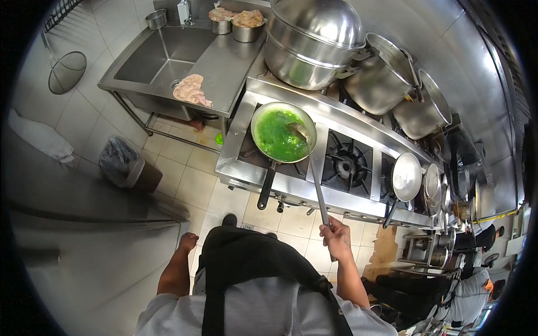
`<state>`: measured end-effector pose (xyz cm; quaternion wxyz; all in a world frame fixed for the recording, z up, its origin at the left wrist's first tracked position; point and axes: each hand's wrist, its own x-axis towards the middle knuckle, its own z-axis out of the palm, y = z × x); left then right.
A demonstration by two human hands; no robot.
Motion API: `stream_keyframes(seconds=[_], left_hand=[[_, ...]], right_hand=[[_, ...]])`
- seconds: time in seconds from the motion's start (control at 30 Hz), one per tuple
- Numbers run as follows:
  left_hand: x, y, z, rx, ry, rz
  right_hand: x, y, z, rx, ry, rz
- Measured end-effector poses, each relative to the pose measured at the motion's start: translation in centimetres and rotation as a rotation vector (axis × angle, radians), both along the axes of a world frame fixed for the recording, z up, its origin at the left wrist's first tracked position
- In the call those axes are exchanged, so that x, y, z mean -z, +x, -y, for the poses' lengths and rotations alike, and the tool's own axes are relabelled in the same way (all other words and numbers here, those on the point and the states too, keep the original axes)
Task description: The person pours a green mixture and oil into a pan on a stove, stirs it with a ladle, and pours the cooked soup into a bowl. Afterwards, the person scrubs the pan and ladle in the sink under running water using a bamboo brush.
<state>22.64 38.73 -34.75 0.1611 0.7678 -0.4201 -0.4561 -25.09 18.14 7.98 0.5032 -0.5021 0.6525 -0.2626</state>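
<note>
My right hand (pixel 337 239) is wrapped round the long handle of a metal ladle (pixel 318 187). The ladle's bowl end dips into bright green liquid (pixel 276 134), which looks foamy in places. That liquid fills much of a frying pan (pixel 305 115) on the left burner of the stove. The pan's black handle (pixel 267 187) points toward me, and neither hand touches it. Low at my side hangs my left hand (pixel 189 242), its fingers curled in with nothing seen in them.
Right of the pan is a bare burner (pixel 346 162), then another pan (pixel 406 177). A big steamer pot (pixel 305 61) and stockpots (pixel 378 84) stand behind. Raw meat (pixel 191 89) lies by the sink (pixel 159 53). A bin (pixel 131 168) is left. Other people (pixel 471 294) are far right.
</note>
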Motion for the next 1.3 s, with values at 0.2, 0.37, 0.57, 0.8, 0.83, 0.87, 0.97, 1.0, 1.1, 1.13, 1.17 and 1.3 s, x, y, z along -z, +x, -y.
stream_keyframes(seconds=[0.2,0.37,0.57,0.8,0.83,0.87,0.97,1.0,1.1,1.13,1.17,1.3], left_hand=[[-3.0,0.1,1.8,0.348,-0.01,0.182],[-2.4,0.0,1.0,-0.154,0.046,-0.022],[-0.4,1.3,-1.6,-0.1,0.066,-0.053],[-0.9,0.6,-3.2,0.232,0.08,0.145],[-1.5,0.4,-3.0,0.399,0.022,0.253],[-1.5,0.5,-2.9,0.565,-0.039,0.359],[-1.0,0.5,-1.8,0.481,-0.061,0.259],[-1.1,0.3,-1.4,0.299,-0.014,0.184],[-2.1,-0.4,0.4,0.1,0.031,0.112],[-3.0,-0.1,1.0,0.265,-0.018,0.191],[-3.2,-0.1,1.2,0.431,-0.067,0.271],[-3.4,-1.5,1.3,-0.009,0.081,0.078]], right_hand=[[1.0,2.1,5.0,-0.059,-0.093,-0.083],[5.0,2.1,9.5,-0.266,-0.453,-0.438],[2.6,3.7,10.4,-0.438,-0.396,-0.737],[1.5,1.0,7.8,-0.68,-0.408,-1.018],[1.5,0.2,7.0,-0.712,-0.429,-1.053],[1.7,-0.5,6.6,-0.723,-0.432,-1.056],[1.4,-2.2,4.9,-0.716,-0.44,-1.103],[0.7,-2.6,4.5,-0.706,-0.417,-1.084],[-1.0,-3.7,2.9,-0.62,-0.353,-0.983],[-0.8,-4.0,2.5,-0.542,-0.353,-0.873],[-0.7,-4.0,2.5,-0.483,-0.334,-0.807],[0.4,-2.4,3.4,-0.292,-0.315,-0.514]])
